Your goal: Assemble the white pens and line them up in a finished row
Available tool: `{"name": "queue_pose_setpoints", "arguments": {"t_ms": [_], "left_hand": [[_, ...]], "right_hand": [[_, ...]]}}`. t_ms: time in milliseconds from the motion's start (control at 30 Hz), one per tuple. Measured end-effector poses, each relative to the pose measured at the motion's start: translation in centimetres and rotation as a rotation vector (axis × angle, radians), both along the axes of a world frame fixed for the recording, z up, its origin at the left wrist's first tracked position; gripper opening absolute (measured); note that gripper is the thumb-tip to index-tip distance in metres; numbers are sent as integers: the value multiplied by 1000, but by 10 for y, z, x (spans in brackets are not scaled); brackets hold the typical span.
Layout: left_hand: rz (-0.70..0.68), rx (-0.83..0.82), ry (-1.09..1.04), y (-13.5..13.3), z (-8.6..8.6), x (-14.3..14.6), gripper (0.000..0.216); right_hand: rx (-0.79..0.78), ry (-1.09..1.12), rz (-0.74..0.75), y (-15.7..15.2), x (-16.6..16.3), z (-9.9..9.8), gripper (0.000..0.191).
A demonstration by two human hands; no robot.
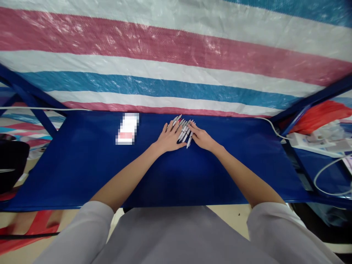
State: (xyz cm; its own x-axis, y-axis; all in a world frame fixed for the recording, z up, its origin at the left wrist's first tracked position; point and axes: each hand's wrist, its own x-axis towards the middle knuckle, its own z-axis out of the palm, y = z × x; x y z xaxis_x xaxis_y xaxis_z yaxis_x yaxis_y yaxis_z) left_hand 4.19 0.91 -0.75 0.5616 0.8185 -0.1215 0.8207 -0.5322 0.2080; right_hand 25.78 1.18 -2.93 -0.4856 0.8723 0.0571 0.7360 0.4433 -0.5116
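Fingers of left hand and right hand lie flat and stretched out, none curled shut, pressing from both sides on a loose row of pens that sits between them on the blue table.

Pens: light, stiff, with smooth barrels, so they are likely to roll and slide apart. Best hold is a pinch across mid-barrel, or gathering them as one bundle.

Left of the fingers, apart: a blurred white-and-pink item; cannot tell whether it is a box. No open container shows.

Far right of the fingers: power strip.

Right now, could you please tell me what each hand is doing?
Left hand: open, fingers resting on the pens.
Right hand: open, flat against the same pens, grasping none.
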Motion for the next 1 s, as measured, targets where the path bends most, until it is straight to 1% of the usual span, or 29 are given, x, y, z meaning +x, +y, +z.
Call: {"name": "queue_pose_setpoints", "arguments": {"t_ms": [67,133,233,333,400,500,567,667,767,867,1000], "left_hand": [[-96,-32,-6,12,2,-15,91],[-162,-68,-7,24,6,-28,90],[-207,-121,-17,32,13,-35,90],[-136,-130,-11,28,14,-28,89],[-79,-103,2,20,12,-18,94],[-12,6,25,7,4,-4,94],[11,69,24,0,-1,1,92],[14,106,22,-3,-5,3,93],[8,115,16,-1,-6,0,90],[-16,130,-4,2,-6,-6,82],[-82,125,-11,11,-6,-20,78]], "right_hand": [[45,-70,86,0,3,10,57],[125,-164,178,0,7,17,51],[240,-267,240,1,8,22,43],[294,-293,243,0,3,20,40],[298,-302,202,-2,-3,17,41],[287,-287,127,-5,-8,12,44],[292,-249,124,-5,-7,11,46],[315,-220,172,0,1,13,49],[320,-250,229,8,10,16,50],[307,-265,240,14,14,16,50],[307,-268,232,12,9,13,48]]}}
